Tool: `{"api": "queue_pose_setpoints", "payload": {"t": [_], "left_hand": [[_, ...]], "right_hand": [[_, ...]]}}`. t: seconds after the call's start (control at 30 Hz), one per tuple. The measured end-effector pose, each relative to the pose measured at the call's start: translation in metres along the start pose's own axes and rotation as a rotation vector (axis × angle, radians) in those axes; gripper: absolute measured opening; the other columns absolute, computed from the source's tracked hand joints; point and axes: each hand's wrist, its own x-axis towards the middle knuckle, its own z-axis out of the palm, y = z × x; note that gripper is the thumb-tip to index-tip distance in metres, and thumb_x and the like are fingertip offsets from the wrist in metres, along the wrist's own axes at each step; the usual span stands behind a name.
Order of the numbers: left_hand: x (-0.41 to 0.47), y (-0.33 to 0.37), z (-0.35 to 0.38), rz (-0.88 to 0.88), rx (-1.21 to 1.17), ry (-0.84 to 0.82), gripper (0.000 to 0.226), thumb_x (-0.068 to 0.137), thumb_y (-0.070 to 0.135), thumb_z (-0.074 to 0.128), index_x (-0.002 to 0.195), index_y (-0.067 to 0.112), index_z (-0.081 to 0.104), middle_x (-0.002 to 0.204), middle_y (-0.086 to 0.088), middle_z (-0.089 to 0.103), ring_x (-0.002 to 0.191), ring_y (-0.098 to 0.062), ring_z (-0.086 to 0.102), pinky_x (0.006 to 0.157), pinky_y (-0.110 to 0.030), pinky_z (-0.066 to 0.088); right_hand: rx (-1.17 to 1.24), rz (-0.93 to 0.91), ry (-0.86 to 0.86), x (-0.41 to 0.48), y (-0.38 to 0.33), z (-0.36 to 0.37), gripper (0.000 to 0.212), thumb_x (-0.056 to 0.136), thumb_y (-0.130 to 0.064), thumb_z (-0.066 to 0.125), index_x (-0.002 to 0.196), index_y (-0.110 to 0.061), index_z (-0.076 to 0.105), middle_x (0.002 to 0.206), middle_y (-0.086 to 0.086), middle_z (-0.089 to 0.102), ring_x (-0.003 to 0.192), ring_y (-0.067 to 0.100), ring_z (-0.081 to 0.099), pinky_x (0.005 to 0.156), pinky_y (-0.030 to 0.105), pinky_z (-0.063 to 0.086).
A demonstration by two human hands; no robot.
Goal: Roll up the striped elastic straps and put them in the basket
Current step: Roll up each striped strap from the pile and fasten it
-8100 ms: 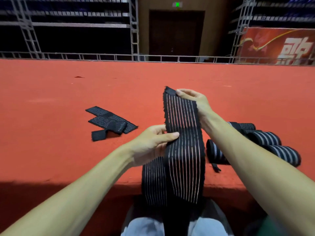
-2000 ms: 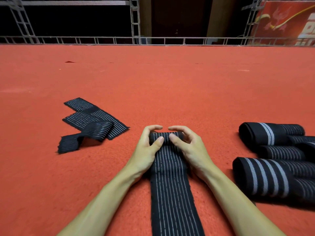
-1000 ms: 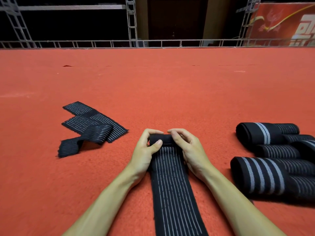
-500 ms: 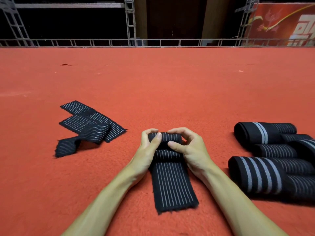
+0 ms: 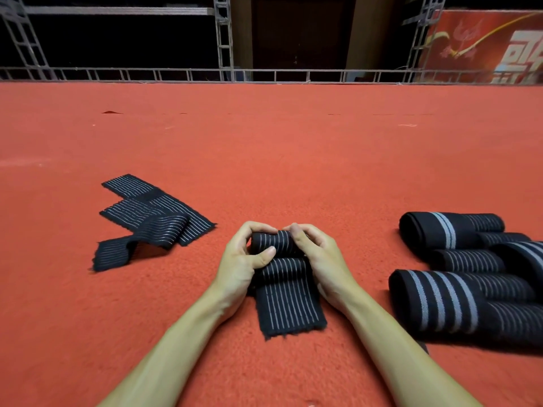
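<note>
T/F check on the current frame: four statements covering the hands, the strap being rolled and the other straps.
1. Both the left hand and the right hand grip the half-rolled strap. True.
2. That strap is rolled right to its end. False: a flat tail lies unrolled on the carpet, toward the person.
3. A loose strap lies folded, not rolled, left of the hands. True.
4. The rolled straps sit in a basket. False: they lie on the carpet at the right, and no basket is in view.
</note>
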Motion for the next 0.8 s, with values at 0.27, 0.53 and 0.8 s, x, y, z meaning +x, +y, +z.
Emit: {"api": "queue_pose_setpoints", "payload": {"t": [0.27, 0.53, 0.8], "left_hand": [[-0.003, 0.01, 0.007, -0.078, -0.116, -0.099, 0.045, 0.073, 0.005, 0.066, 0.115, 0.021, 0.064, 0.102, 0.001, 0.067, 0.09, -0.01, 0.062, 0.08, -0.023, 0.052], [-0.002, -0.001, 0.01, -0.159, 0.008, 0.028, 0.039, 0.08, 0.043, 0.068, 0.113, 0.026, 0.056, 0.113, -0.008, 0.063, 0.095, -0.017, 0.064, 0.083, -0.038, 0.052], [-0.001, 0.001, 0.001, 0.052, 0.033, -0.005, 0.031, 0.07, 0.004, 0.069, 0.09, 0.027, 0.067, 0.095, 0.007, 0.065, 0.091, -0.01, 0.058, 0.084, -0.028, 0.049]], "right_hand": [[0.135, 0.006, 0.018, -0.002, -0.004, -0.008, 0.016, 0.083, -0.009, 0.069, 0.099, -0.013, 0.067, 0.091, 0.004, 0.066, 0.082, 0.015, 0.062, 0.076, 0.033, 0.051], [0.199, -0.05, -0.07, -0.001, -0.001, -0.013, 0.039, 0.067, 0.006, 0.074, 0.098, -0.018, 0.068, 0.094, -0.003, 0.067, 0.086, 0.015, 0.061, 0.072, 0.029, 0.053], [0.02, -0.02, 0.002, 0.004, 0.006, -0.006, 0.042, 0.073, -0.055, 0.069, 0.098, -0.021, 0.071, 0.101, 0.005, 0.07, 0.096, 0.02, 0.063, 0.096, 0.049, 0.046]]}}
